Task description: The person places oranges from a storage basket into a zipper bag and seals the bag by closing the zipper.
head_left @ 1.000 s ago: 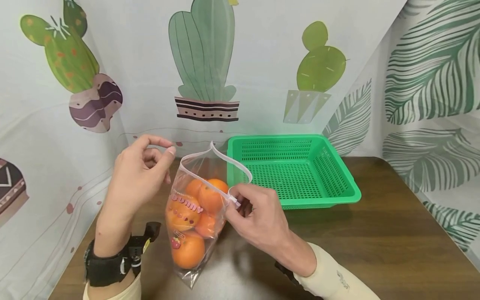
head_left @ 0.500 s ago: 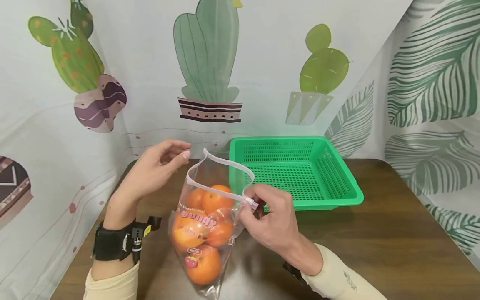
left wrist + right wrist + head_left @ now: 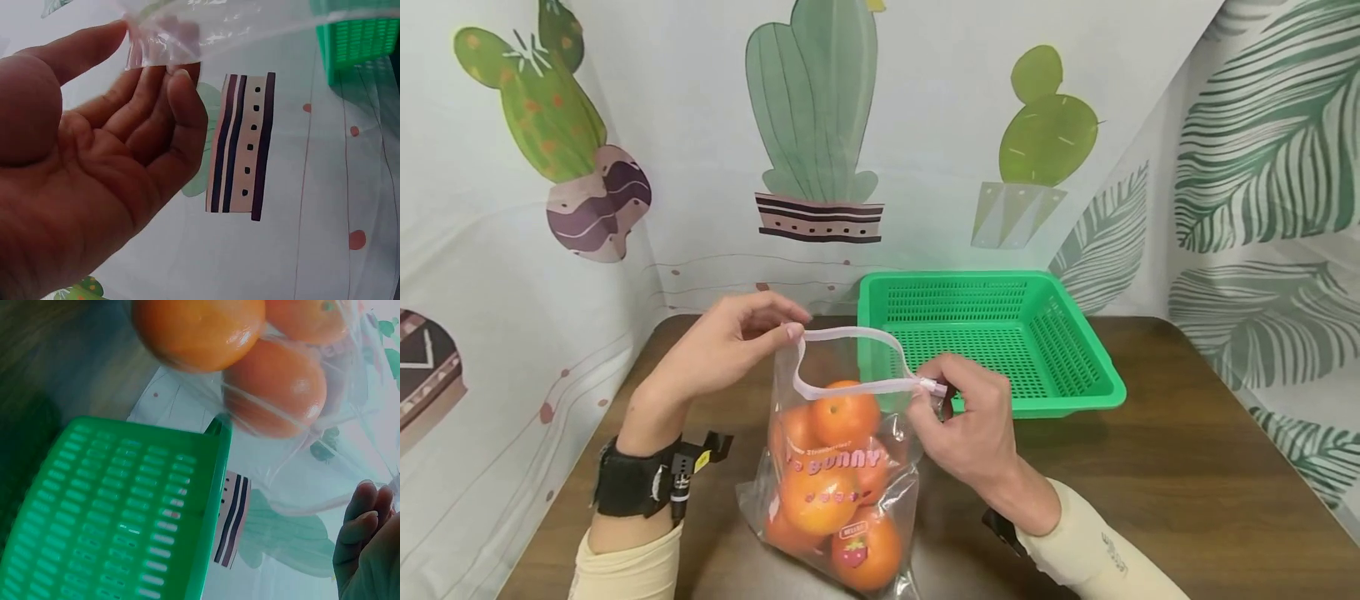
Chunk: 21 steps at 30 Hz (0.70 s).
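Note:
A clear zip bag [image 3: 854, 388] printed "BUNNY" hangs between my two hands in the head view, its white-edged mouth spread wide. Several oranges [image 3: 847, 417] fill it. My left hand [image 3: 724, 346] pinches the left corner of the mouth between thumb and fingers; the left wrist view shows that corner of film [image 3: 164, 47] at the thumb tip. At the opposite corner, my right hand [image 3: 973, 421] pinches the bag beside the slider [image 3: 933, 387], with its fingers curled. From the right wrist, oranges [image 3: 275, 387] show through the film, and the right fingertips are partly cut off.
Behind the bag, to the right, a green slotted plastic basket [image 3: 1108, 379] stands on the brown wooden table [image 3: 1180, 475]. A white curtain [image 3: 700, 208] with cactus and leaf prints rises behind the table. Both wrists wear black straps.
My left hand has moved right and taken hold of the bag's left corner. The right hand has shifted right with the slider corner, and the bag has turned its printed face forward.

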Motion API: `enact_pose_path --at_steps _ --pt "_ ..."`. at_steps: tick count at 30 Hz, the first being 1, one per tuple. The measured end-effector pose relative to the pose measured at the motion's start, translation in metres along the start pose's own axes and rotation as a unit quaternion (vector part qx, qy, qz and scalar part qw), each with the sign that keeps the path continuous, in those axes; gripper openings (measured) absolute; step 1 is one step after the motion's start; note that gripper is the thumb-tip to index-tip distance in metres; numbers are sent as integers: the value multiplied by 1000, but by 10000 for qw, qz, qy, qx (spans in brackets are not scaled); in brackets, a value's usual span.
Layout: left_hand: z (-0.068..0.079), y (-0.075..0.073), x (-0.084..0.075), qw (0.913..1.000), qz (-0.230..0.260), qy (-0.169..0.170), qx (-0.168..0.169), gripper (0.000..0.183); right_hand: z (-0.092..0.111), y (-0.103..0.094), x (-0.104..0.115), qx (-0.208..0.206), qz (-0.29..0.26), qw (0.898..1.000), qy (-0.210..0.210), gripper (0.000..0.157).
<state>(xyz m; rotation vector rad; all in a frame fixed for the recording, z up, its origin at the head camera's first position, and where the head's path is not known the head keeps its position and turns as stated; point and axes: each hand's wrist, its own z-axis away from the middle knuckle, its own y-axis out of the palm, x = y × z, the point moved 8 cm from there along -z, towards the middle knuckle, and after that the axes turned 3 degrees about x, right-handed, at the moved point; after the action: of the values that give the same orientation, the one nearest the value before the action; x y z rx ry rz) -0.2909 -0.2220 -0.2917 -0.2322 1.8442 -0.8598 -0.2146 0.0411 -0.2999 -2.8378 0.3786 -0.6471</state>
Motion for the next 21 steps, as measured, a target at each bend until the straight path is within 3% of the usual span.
enact_pose_path --at_steps 6,15,21 --pt "5 2 -2 9992 188 62 353 12 1 -9 -8 -92 152 9998 3 10" --pt "10 15 -4 9921 222 257 1205 6 1 -21 -16 -216 354 9991 -32 9" --pt "13 18 -11 9891 190 529 1359 11 2 -28 -20 -186 398 9990 -64 9"
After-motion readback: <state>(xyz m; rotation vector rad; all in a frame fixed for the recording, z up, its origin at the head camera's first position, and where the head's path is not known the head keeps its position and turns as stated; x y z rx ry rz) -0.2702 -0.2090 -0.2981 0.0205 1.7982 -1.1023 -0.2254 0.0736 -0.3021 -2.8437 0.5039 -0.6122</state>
